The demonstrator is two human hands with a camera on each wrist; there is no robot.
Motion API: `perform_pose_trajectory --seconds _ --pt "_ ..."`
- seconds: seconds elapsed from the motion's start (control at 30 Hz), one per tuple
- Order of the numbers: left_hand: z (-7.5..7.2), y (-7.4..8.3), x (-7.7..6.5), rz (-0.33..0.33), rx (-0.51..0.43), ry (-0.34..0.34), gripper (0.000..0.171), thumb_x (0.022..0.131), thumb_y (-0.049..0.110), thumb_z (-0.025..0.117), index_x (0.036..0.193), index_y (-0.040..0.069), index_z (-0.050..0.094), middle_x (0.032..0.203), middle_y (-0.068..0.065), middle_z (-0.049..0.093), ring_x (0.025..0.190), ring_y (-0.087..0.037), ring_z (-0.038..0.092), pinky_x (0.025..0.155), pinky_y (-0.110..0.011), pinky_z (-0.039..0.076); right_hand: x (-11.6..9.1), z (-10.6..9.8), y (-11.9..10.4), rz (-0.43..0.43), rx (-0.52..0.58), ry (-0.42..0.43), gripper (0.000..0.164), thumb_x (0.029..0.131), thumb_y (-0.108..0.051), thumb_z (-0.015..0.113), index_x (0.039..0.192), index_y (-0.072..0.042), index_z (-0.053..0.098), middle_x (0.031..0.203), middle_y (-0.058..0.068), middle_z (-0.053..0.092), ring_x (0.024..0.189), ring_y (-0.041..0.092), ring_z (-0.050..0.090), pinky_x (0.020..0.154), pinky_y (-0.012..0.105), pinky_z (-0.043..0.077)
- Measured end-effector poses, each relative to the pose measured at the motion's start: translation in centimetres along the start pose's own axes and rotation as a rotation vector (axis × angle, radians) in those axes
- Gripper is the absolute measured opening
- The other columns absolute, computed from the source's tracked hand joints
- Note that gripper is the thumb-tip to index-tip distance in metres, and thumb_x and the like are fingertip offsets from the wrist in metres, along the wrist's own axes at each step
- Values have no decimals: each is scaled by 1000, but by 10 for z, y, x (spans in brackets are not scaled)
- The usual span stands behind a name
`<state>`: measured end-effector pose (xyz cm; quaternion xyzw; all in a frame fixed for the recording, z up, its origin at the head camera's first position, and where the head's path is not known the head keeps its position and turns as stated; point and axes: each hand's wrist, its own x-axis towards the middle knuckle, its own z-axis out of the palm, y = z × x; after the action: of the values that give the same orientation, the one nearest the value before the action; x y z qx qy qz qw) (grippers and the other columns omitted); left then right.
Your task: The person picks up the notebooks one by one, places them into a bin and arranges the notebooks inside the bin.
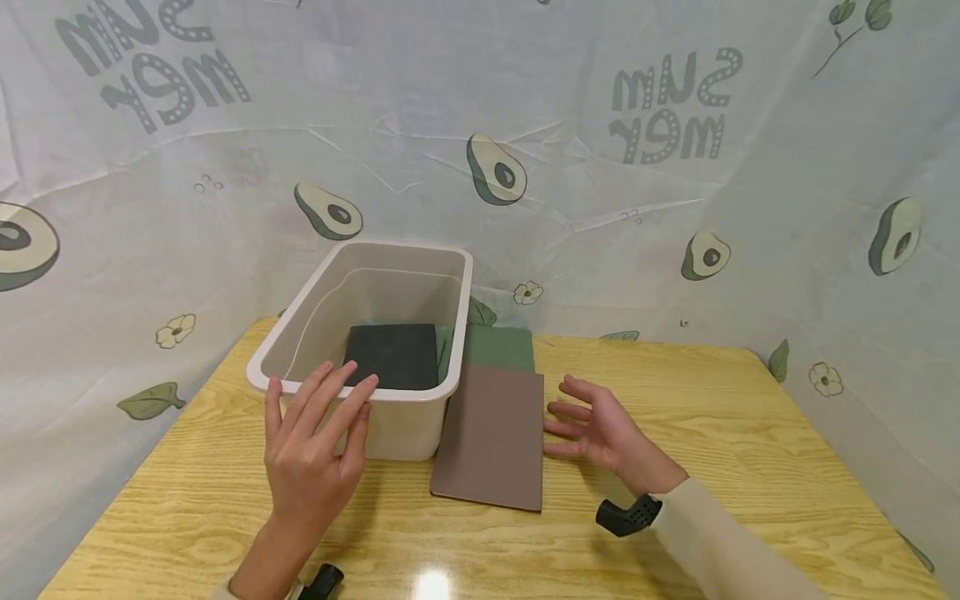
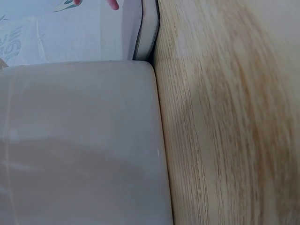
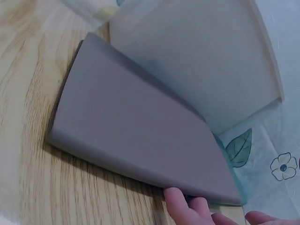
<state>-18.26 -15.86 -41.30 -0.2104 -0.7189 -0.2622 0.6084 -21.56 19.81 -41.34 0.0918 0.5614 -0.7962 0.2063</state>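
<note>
A light grey plastic bin [image 1: 405, 429] stands at the back left of the table. My left hand [image 1: 315, 450] is at its front rim, fingers extended and spread; whether they touch it I cannot tell. Inside the bin, a black notebook [image 1: 392, 354] lies over something green. To the right of the bin, a brown notebook [image 1: 495, 433] lies flat, partly covering a green one [image 1: 498, 346]. My right hand [image 1: 600, 429] is beside the brown notebook's right edge, its fingers loosely bent. In the right wrist view, fingertips [image 3: 176, 199] reach the edge of the brown cover [image 3: 136, 117].
The wooden table [image 1: 675, 392] extends to the right and in front of the bin. Behind it hangs a pale cloth [image 1: 405, 167] printed with avocados, flowers and lettering. A black wrist device [image 1: 628, 515] sits by the right sleeve.
</note>
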Motion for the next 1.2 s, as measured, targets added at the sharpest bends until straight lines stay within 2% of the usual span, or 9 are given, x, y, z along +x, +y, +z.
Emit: perform_pose_trajectory --seconds 0.27,0.4,0.5,0.6,0.73,0.83,0.97,1.2 --pt "2 0 1 12 -7 12 28 107 26 61 113 11 84 117 -19 80 114 -44 71 126 -66 29 -1 9 0 -4 61 35 78 112 -38 47 172 -10 5 177 26 12 160 48 27 125 63 31" --pt "2 0 1 12 -6 6 28 107 26 61 113 11 84 118 -19 80 115 -44 70 126 -67 28 -1 11 -1 -15 69 35 74 112 -32 47 171 -9 7 175 26 16 158 44 30 122 58 38" --pt "1 0 1 13 -4 13 28 107 25 61 112 10 84 117 -19 80 114 -44 70 126 -65 28 0 13 -3 -23 17 25 71 112 -28 47 169 -6 11 174 25 21 152 41 37 111 47 49" --pt "1 0 1 10 -6 16 28 107 25 61 112 10 84 117 -19 80 114 -43 70 127 -64 28 1 14 -4 -29 -66 4 64 112 -25 47 167 -2 23 171 23 29 146 38 44 100 38 55" --pt "1 0 1 2 -5 7 28 107 25 60 113 10 84 117 -19 80 115 -43 70 126 -65 28 1 14 -4 -44 -141 -46 58 111 -21 49 164 -2 34 168 20 36 142 33 53 98 36 58" --pt "0 0 1 0 -5 4 29 107 26 60 113 10 84 118 -19 79 116 -43 70 126 -66 28 1 14 -4 -49 -145 -93 59 110 -16 48 167 -6 31 169 18 38 136 27 60 100 40 60" --pt "1 0 1 3 -8 4 28 107 25 61 114 10 84 118 -19 80 116 -43 70 125 -67 28 1 14 -3 -52 -122 -145 62 111 -10 47 169 -9 25 166 17 42 124 21 69 96 42 62" --pt "1 -1 0 -1 -3 -3 29 107 26 60 114 11 83 118 -19 79 116 -43 70 125 -68 28 3 15 2 -44 -114 -194 73 107 0 47 171 -12 16 160 13 46 112 19 71 88 40 64"
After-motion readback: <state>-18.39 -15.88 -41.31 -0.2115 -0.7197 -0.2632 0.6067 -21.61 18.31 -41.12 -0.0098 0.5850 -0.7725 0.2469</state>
